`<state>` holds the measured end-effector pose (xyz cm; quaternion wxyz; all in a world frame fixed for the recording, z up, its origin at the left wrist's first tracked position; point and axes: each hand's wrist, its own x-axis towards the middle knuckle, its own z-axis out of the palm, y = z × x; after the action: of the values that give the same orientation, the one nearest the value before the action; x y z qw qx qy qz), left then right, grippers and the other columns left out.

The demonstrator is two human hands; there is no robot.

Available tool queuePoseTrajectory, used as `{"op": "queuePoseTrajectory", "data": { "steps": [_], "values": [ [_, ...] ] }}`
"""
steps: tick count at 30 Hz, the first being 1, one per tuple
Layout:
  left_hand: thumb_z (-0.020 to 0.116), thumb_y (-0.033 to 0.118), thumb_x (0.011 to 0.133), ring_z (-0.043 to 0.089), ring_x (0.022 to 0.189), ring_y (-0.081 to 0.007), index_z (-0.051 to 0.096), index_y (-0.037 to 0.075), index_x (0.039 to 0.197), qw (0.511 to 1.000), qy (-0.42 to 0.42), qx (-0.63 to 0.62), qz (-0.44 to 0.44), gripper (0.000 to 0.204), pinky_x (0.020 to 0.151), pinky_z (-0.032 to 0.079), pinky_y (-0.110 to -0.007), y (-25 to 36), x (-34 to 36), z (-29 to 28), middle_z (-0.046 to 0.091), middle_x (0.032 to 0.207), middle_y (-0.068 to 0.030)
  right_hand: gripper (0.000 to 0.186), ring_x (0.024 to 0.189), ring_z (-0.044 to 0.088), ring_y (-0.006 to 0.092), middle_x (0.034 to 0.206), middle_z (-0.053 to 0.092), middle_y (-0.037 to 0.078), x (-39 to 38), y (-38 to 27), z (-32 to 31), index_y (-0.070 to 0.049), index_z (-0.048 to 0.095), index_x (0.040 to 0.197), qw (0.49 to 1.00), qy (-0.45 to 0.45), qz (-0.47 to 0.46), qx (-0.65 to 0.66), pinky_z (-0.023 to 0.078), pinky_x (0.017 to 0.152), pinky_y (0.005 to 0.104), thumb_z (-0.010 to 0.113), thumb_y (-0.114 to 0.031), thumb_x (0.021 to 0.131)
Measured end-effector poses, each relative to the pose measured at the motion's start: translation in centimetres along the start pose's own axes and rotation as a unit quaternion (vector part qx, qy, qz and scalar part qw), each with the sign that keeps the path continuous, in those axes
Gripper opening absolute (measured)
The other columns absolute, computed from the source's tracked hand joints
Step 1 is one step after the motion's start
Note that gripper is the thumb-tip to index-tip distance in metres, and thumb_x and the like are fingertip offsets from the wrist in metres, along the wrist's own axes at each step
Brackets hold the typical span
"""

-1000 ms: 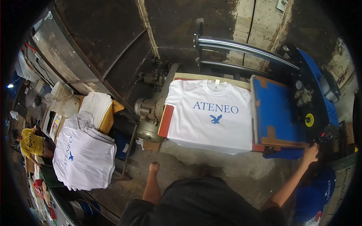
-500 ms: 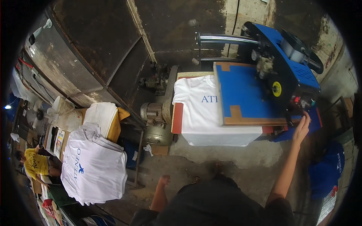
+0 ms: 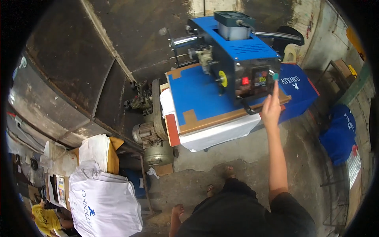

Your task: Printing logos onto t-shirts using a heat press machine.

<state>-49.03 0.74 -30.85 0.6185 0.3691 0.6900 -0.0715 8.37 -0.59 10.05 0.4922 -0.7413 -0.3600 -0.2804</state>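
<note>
The index finger of my right hand (image 3: 271, 110) is stretched up to a green button (image 3: 275, 76) on the front of a blue and black heat press (image 3: 246, 51); it appears to touch it. That hand holds nothing. Beneath the press head, its blue platen (image 3: 197, 94) with brown edging covers a white T-shirt (image 3: 223, 134), whose lower edge hangs out in front. A black handle (image 3: 249, 108) juts out below the control panel. Low beside my body, my left hand (image 3: 178, 210) is loosely curled, with nothing seen in it.
White printed T-shirts (image 3: 106, 201) are stacked at the left beside white sheets (image 3: 94, 152). A blue T-shirt (image 3: 294, 83) lies right of the press, another blue garment (image 3: 339, 134) farther right. A motor with a tank (image 3: 158, 152) stands left. A person in yellow (image 3: 45, 219) is far left.
The press head has slid left over the white T-shirt, hiding its print. My right hand has gone from the press's front corner to the green button. The view has turned rightward.
</note>
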Motion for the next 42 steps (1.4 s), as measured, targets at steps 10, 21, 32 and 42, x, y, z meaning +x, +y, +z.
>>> {"op": "queuePoseTrajectory", "data": {
  "steps": [10,21,32,42],
  "values": [
    [0.052,0.022,0.081,0.061,0.079,-0.0188,0.058,0.009,0.109,0.996,-0.036,0.055,0.055,0.031,0.063,0.047,-0.036,6.8,-1.6,1.1,0.061,0.092,-0.0063,0.065,0.054,0.059,0.0297,0.058,0.055,0.016,-0.1,-4.2,1.2,-0.016,0.007,0.143,0.987,-0.117,0.111,-0.004,0.044,0.053,0.0405,0.038,-0.006,0.088],
    [0.052,0.028,0.081,0.062,0.072,-0.0206,0.059,0.007,0.102,0.969,-0.082,0.226,0.062,0.030,0.062,0.048,-0.038,9.6,2.9,5.0,0.061,0.086,-0.0058,0.066,0.053,0.057,0.0345,0.056,0.056,0.016,-0.6,-5.9,1.3,-0.006,0.000,0.142,0.974,-0.199,0.098,0.044,0.044,0.055,0.0437,0.039,-0.007,0.088],
    [0.049,0.026,0.087,0.057,0.100,-0.0272,0.058,0.001,0.110,0.749,-0.233,0.303,0.542,0.034,0.088,0.043,-0.037,27.3,-9.4,32.3,0.062,0.103,-0.0159,0.067,0.089,0.063,0.0272,0.097,0.064,0.016,-2.0,-2.4,-6.7,-0.008,0.004,0.143,0.878,-0.236,0.089,0.407,0.045,0.082,0.0343,0.044,-0.006,0.089],
    [0.051,0.006,0.083,0.057,0.094,-0.0161,0.054,0.002,0.113,0.577,-0.282,0.362,0.676,0.030,0.080,0.046,-0.030,46.9,-26.1,56.1,0.059,0.101,-0.0085,0.045,0.073,0.063,0.0146,0.092,0.065,0.010,-9.1,21.4,-30.7,-0.004,0.042,0.129,0.876,-0.006,0.452,0.166,0.051,0.067,0.0274,0.042,0.006,0.085]
  ]
}}
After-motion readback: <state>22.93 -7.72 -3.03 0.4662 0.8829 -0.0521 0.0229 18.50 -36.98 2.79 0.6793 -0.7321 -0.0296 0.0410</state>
